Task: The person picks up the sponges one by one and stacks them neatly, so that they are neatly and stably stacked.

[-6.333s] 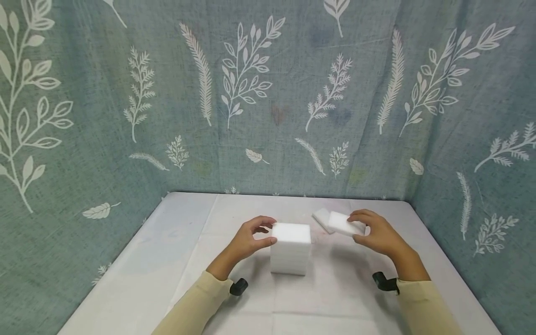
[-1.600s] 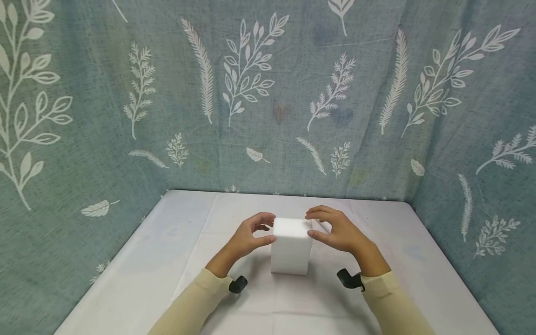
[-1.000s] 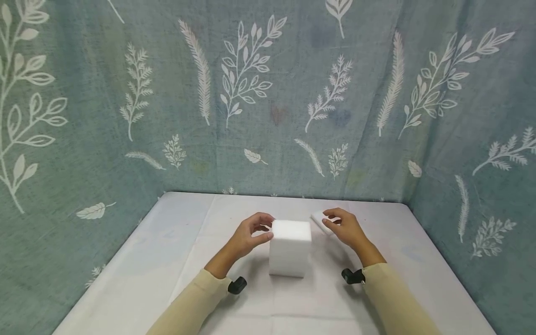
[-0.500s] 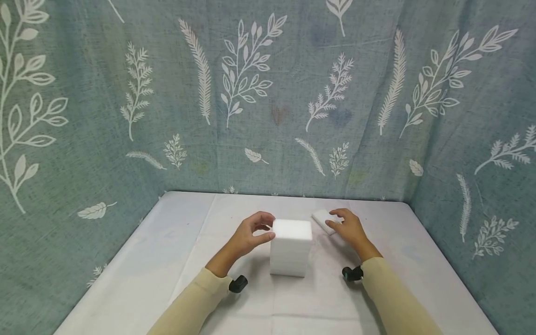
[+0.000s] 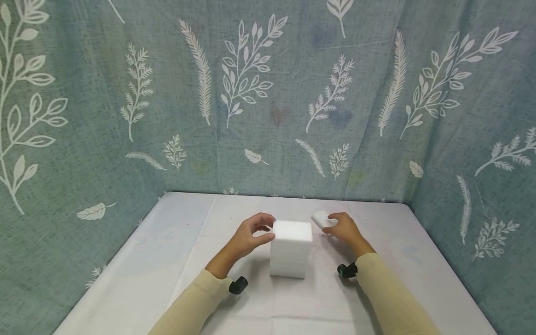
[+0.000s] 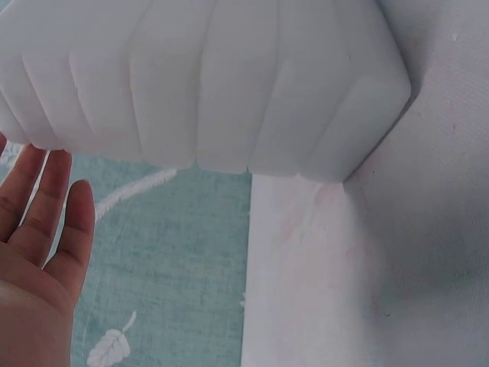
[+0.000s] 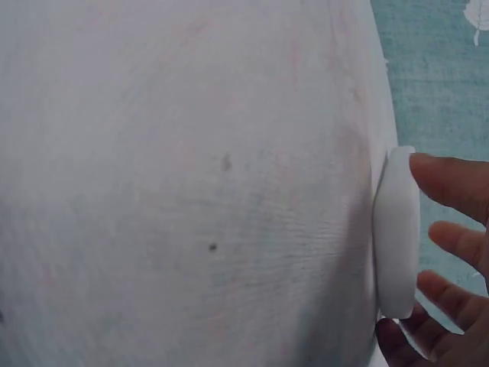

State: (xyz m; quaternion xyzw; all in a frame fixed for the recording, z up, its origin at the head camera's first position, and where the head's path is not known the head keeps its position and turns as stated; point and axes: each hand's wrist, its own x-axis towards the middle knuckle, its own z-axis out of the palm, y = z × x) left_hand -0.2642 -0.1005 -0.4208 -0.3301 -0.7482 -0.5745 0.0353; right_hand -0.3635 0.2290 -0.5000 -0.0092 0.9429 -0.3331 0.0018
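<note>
A tall stack of white sponges (image 5: 291,251) stands on the table, its layers showing as separate blocks in the left wrist view. My left hand (image 5: 249,237) holds the stack at its upper left, thumb at the near corner and fingertips at the far one. Behind and right of the stack, a single white sponge (image 5: 321,217) lies flat. My right hand (image 5: 345,230) spans this sponge, thumb on one edge and fingers on the opposite one. In the right wrist view the sponge (image 7: 397,237) sits between the thumb and the curled fingertips, low against the tabletop.
A white cloth-covered table (image 5: 201,288) bears everything. Grey-green curtains with white leaf patterns (image 5: 268,102) hang close behind the table and along both sides. A black wrist camera (image 5: 238,285) sits on the left wrist and another camera (image 5: 346,271) on the right.
Some seconds ago my right hand held a sponge beside another one. It then reached the stack top, moved away right, and has lowered onto the remaining sponge. The left hand stays at the stack.
</note>
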